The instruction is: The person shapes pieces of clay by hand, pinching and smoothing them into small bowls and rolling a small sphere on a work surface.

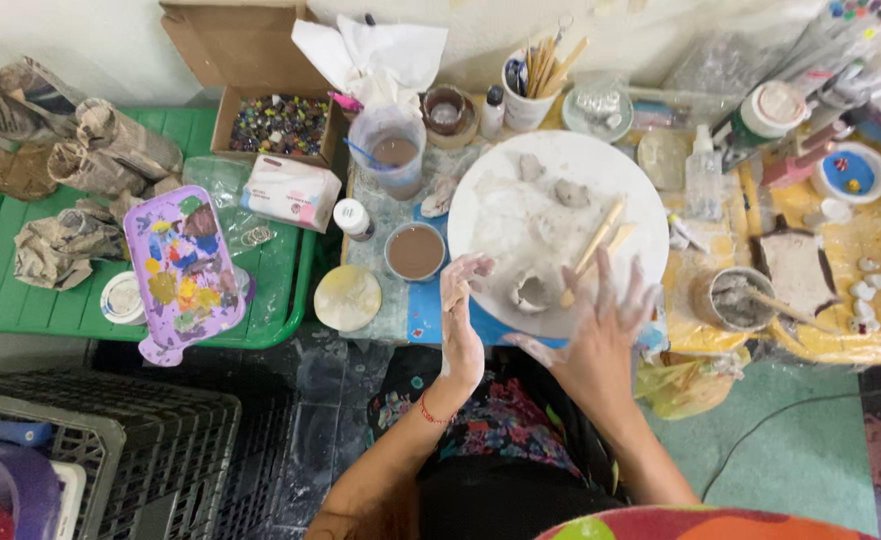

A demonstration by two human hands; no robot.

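A small hollow lump of grey clay (pixel 533 291) sits near the front edge of a round white board (pixel 520 210). My left hand (pixel 460 320), smeared with clay, stands edge-on just left of the lump with fingers straight. My right hand (pixel 600 335) hovers just right of it, fingers spread, palm down, holding nothing. Two wooden modelling sticks (pixel 597 243) lie on the board beyond my right fingers. Two small clay pieces (pixel 555 182) rest farther back on the board.
A cup of brown slip (pixel 415 251) and a yellowish disc (pixel 347 297) sit left of the board. A pot of grey clay with a stick (pixel 740 299) stands at right. A green tray (pixel 280 270) holds a purple paint palette (pixel 182 265). Black crates (pixel 160 450) are at lower left.
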